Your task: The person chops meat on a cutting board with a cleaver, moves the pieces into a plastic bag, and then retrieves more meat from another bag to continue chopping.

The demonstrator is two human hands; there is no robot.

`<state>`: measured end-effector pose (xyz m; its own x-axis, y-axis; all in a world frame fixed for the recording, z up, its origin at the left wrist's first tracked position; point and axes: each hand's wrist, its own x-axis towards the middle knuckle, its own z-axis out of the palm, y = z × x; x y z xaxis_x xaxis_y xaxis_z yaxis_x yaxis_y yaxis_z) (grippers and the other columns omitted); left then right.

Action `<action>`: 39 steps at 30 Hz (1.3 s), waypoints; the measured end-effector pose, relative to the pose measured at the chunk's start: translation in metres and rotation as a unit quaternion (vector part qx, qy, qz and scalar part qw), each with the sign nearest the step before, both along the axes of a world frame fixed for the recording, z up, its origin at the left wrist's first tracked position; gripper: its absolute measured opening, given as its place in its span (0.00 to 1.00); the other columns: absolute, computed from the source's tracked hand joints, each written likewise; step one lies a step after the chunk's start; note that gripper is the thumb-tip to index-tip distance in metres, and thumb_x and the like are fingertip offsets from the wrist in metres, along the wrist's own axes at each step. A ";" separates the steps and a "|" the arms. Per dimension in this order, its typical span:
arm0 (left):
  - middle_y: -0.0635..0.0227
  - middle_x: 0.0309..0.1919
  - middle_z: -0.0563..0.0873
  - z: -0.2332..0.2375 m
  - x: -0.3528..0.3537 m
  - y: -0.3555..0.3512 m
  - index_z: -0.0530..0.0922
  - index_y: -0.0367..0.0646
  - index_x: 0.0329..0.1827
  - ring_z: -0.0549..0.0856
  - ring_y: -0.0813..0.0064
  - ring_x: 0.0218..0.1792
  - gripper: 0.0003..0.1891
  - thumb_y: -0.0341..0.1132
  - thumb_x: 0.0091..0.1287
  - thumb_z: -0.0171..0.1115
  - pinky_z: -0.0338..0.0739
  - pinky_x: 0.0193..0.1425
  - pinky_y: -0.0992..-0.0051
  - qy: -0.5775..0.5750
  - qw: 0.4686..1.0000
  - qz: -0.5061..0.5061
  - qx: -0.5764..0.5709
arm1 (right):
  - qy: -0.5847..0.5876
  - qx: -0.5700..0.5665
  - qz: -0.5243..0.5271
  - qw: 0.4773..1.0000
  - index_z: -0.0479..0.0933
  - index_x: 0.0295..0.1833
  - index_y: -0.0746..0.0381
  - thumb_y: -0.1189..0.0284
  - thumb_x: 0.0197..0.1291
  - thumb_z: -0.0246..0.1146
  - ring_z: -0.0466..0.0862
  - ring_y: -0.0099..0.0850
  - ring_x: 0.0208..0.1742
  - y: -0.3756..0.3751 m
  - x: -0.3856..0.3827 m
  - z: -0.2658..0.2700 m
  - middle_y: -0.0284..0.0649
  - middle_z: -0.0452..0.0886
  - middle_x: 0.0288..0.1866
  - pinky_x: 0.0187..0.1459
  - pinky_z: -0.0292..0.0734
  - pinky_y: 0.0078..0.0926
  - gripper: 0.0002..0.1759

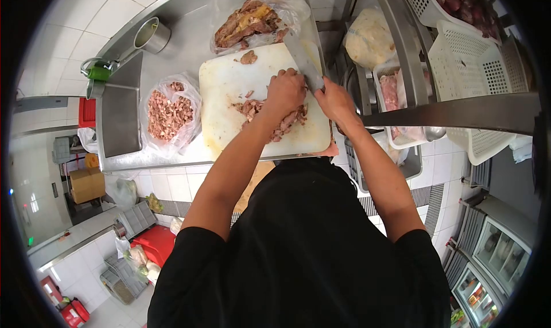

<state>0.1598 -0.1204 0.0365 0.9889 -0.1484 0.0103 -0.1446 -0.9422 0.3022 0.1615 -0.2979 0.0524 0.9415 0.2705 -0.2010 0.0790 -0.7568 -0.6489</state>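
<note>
The right hand (337, 103) is closed around the handle of a broad-bladed knife (306, 63), whose blade slants forward over the right part of a white cutting board (227, 78). The left hand (286, 90) is just beside the blade, knuckles up and fingers curled in over the board; whether it has hold of anything, and how far open it is under the knuckles, I cannot tell (the back of the hand hides that). Chopped meat (281, 127) lies loose on the board, below and around the left hand and wrist. A small meat scrap (248, 57) sits near the board's far edge. Beyond it, a large piece of meat (245, 25) rests in a clear plastic bag (294, 9). Left of the board, an open bag (196, 101) full of diced meat (169, 117) stands on the steel counter (186, 35), between the board and the sink (123, 118). A metal cup (152, 36) is near the sink's far end.
</note>
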 end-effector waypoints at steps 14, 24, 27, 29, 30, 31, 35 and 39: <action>0.46 0.70 0.79 -0.008 -0.085 0.049 0.75 0.37 0.74 0.75 0.43 0.72 0.37 0.54 0.68 0.68 0.67 0.78 0.49 -0.054 0.996 -0.036 -0.065 | 0.023 0.014 -0.013 1.000 0.78 0.60 0.64 0.62 0.72 0.57 0.87 0.60 0.50 0.001 0.002 -0.009 0.58 0.88 0.46 0.53 0.81 0.57 0.20; 0.43 0.68 0.78 -0.013 -0.090 0.095 0.69 0.31 0.76 0.73 0.44 0.73 0.43 0.56 0.67 0.68 0.65 0.80 0.51 -0.083 0.978 0.123 -0.146 | 0.021 -0.033 0.028 0.999 0.77 0.60 0.65 0.62 0.72 0.57 0.88 0.60 0.48 -0.011 -0.022 0.020 0.57 0.89 0.45 0.51 0.81 0.57 0.20; 0.42 0.68 0.79 -0.019 -0.100 0.111 0.70 0.31 0.76 0.73 0.42 0.74 0.44 0.58 0.67 0.68 0.65 0.81 0.52 -0.033 0.974 0.132 -0.184 | 0.042 -0.063 0.038 0.996 0.77 0.57 0.65 0.61 0.72 0.58 0.88 0.60 0.47 -0.019 -0.044 0.037 0.56 0.89 0.42 0.50 0.81 0.58 0.19; 0.42 0.71 0.76 -0.026 -0.113 0.093 0.69 0.32 0.77 0.70 0.41 0.76 0.47 0.62 0.65 0.69 0.63 0.80 0.49 -0.049 0.990 0.026 -0.133 | 0.056 -0.106 0.050 0.992 0.75 0.54 0.64 0.60 0.73 0.59 0.88 0.59 0.45 -0.023 -0.061 0.039 0.57 0.89 0.40 0.49 0.81 0.58 0.18; 0.42 0.71 0.76 -0.023 -0.115 0.086 0.69 0.32 0.77 0.70 0.41 0.76 0.47 0.62 0.65 0.69 0.63 0.80 0.49 -0.052 0.988 0.033 -0.138 | 0.053 -0.112 0.057 0.991 0.75 0.54 0.64 0.60 0.73 0.59 0.88 0.59 0.45 -0.023 -0.069 0.037 0.57 0.89 0.40 0.49 0.81 0.58 0.18; 0.43 0.72 0.75 -0.017 -0.115 0.079 0.68 0.33 0.78 0.69 0.42 0.77 0.49 0.64 0.63 0.69 0.61 0.81 0.47 -0.053 0.994 0.034 -0.085 | 0.034 -0.121 0.072 0.989 0.75 0.53 0.64 0.61 0.73 0.59 0.88 0.59 0.45 -0.021 -0.076 0.036 0.57 0.89 0.39 0.48 0.81 0.58 0.17; 0.49 0.75 0.72 -0.011 -0.097 0.047 0.69 0.35 0.77 0.68 0.47 0.77 0.53 0.68 0.58 0.71 0.58 0.82 0.45 -0.075 0.997 0.037 0.000 | 0.033 -0.111 0.084 0.990 0.75 0.51 0.65 0.61 0.73 0.59 0.87 0.61 0.45 -0.018 -0.084 0.044 0.58 0.88 0.39 0.50 0.80 0.58 0.16; 0.54 0.70 0.76 -0.006 -0.078 0.029 0.71 0.34 0.75 0.72 0.53 0.73 0.49 0.63 0.59 0.73 0.62 0.79 0.50 -0.015 0.999 0.027 -0.031 | 0.065 -0.088 0.050 0.993 0.77 0.54 0.65 0.60 0.73 0.60 0.86 0.63 0.47 -0.022 -0.080 0.058 0.60 0.87 0.40 0.53 0.77 0.60 0.18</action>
<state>0.0814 -0.0910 0.0310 0.9946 -0.0928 0.0474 -0.1037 -0.9286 0.3562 0.0811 -0.3198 0.1101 0.8750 0.3109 -0.3711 0.0836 -0.8521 -0.5167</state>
